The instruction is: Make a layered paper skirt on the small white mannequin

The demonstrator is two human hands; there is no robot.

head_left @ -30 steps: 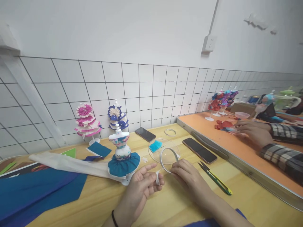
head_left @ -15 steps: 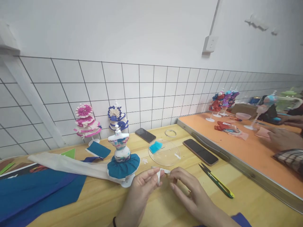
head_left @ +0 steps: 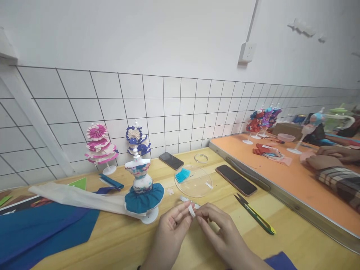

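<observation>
Fingers of the left hand (head_left: 171, 228), at the lower centre of the frame, pinch a small white strip (head_left: 191, 210) that bends slightly between the two hands. The right hand (head_left: 222, 227) has its thumb and forefinger drawn together at the strip's lower end, though I cannot tell whether they grip it or only touch it. A second ago that hand held a pale ring (head_left: 185, 199) upright; now the ring seems to lie low behind the fingertips (mostly hidden, so its exact pose is hard to read). With the ring put down, both hands are near the strip, which I take to be the piece being handled.

Another change shows at centre left: the small teal piece (head_left: 111, 181), flat a second ago, looks folded or turned narrow. That appears to be a side matter, as neither hand is near it.

On the bench (head_left: 109, 240), left of the hands, stands the dress form (head_left: 143, 184) in a gathered teal skirt. Just beyond the fingers, a clear disc (head_left: 198, 188) carries a turquoise pleated piece (head_left: 182, 175). Right of centre lie a dark phone (head_left: 236, 180) and, nearer the right hand, the snips (head_left: 257, 219) with their blades towards the disc.
</observation>
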